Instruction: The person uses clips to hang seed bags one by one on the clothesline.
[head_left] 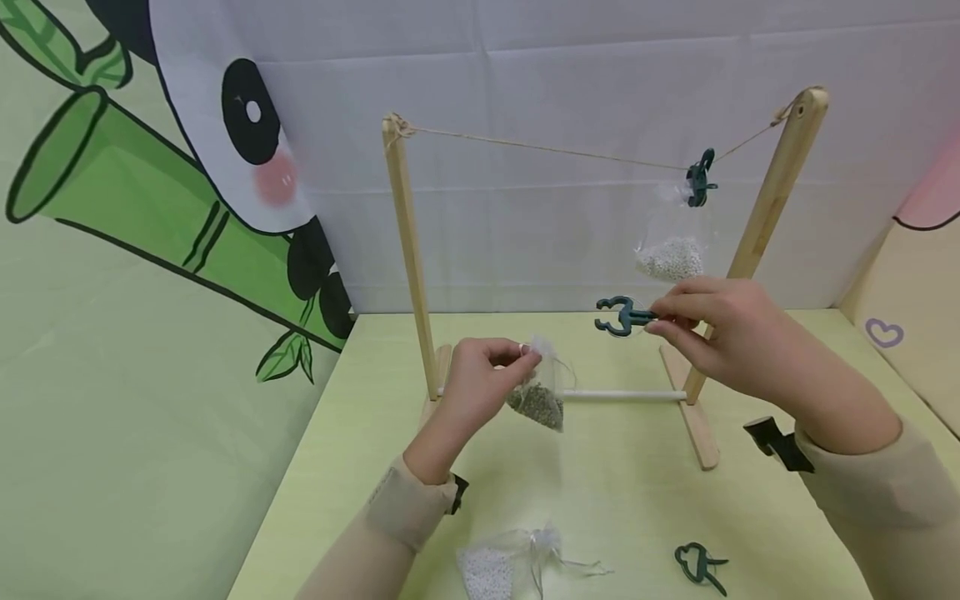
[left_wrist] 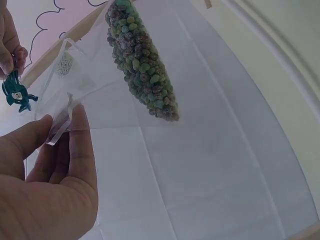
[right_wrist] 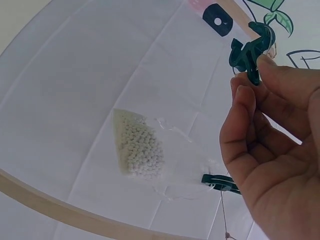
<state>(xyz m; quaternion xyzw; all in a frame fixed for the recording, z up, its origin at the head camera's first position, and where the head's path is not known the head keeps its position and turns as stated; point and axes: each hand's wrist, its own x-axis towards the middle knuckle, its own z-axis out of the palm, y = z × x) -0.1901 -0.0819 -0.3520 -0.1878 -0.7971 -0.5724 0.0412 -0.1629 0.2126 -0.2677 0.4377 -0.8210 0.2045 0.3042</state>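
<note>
My left hand (head_left: 483,379) pinches the gathered top of a sheer pouch (head_left: 538,404); greenish-brown pellets fill its bottom, and they show large in the left wrist view. Between thumb and fingers, my right hand (head_left: 720,333) squeezes the handles of a dark green clip (head_left: 621,316), its jaws spread and pointing left toward the pouch. A second green clip (head_left: 701,177) on the string (head_left: 540,147) holds up a sheer pouch of white beads (head_left: 671,257), just above my right hand. In the right wrist view that hanging pouch (right_wrist: 140,147) is seen from below.
The string runs between two wooden posts (head_left: 408,250) joined low down by a white rod (head_left: 622,395). Nearer on the table (head_left: 360,533) lie another pouch of white beads (head_left: 487,573) and a loose green clip (head_left: 701,567). A white cloth backdrop (head_left: 570,92) stands behind.
</note>
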